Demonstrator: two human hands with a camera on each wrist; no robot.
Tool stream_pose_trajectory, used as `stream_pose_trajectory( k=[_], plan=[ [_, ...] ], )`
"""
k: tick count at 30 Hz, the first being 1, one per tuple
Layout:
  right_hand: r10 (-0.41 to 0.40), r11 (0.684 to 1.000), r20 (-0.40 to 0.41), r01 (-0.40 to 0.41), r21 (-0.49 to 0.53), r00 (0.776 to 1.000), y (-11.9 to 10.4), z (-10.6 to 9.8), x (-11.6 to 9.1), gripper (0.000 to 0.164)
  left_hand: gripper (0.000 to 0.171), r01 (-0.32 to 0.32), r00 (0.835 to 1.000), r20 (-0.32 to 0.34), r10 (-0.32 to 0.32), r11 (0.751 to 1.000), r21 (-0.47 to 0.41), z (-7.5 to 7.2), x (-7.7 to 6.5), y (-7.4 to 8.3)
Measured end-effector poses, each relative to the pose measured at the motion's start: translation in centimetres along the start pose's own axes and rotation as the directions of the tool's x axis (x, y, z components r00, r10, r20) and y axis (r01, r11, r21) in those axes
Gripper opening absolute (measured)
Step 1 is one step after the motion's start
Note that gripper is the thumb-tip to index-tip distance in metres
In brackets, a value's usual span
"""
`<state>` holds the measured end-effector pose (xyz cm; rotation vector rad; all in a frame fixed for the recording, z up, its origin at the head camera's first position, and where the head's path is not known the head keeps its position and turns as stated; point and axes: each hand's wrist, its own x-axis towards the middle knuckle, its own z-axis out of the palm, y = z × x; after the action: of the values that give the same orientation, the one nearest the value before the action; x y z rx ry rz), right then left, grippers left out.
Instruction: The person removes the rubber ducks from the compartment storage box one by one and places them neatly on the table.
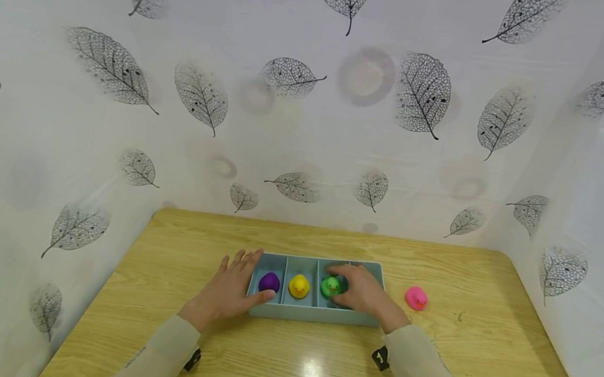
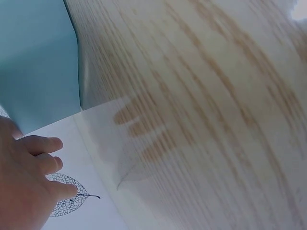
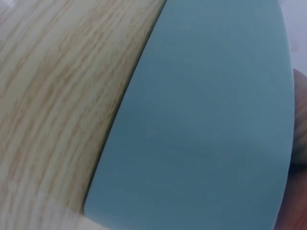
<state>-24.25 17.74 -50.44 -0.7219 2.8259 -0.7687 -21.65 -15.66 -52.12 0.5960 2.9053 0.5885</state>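
A blue-grey divided box [image 1: 314,314] lies lengthwise on the table. In its leftmost compartment is a purple rubber duck [image 1: 268,283], then a yellow rubber duck [image 1: 298,286], then a green rubber duck [image 1: 331,286]. My right hand [image 1: 365,291] reaches over the right part of the box, with fingers and thumb curled about the green duck. At the box's left end rests my left hand [image 1: 231,287], fingers extended and thumb across the front rim near the purple duck. In the right wrist view, the box's wall [image 3: 201,115] hides most of the right hand.
A pink rubber duck [image 1: 416,298] sits on the wooden table [image 1: 267,362], right of the box. Behind and on both sides hangs a white sheet [image 1: 308,138] printed with dark leaves. Dark wrist devices show below both forearms.
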Motion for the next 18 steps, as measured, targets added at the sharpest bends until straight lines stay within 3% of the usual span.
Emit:
stream_pose_trajectory(
  k=[10,18],
  plan=[
    [-0.026,1.0,-0.032,0.025,-0.002,0.999,-0.02,0.04,-0.16,0.037,0.104,-0.001,1.0,-0.006,0.001,1.0,-0.006,-0.07,-0.04,0.1],
    [-0.034,0.999,-0.04,0.033,-0.026,0.999,0.07,0.14,-0.21,0.036,0.105,0.006,1.0,-0.003,-0.006,1.0,-0.007,-0.22,-0.13,0.22]
  ],
)
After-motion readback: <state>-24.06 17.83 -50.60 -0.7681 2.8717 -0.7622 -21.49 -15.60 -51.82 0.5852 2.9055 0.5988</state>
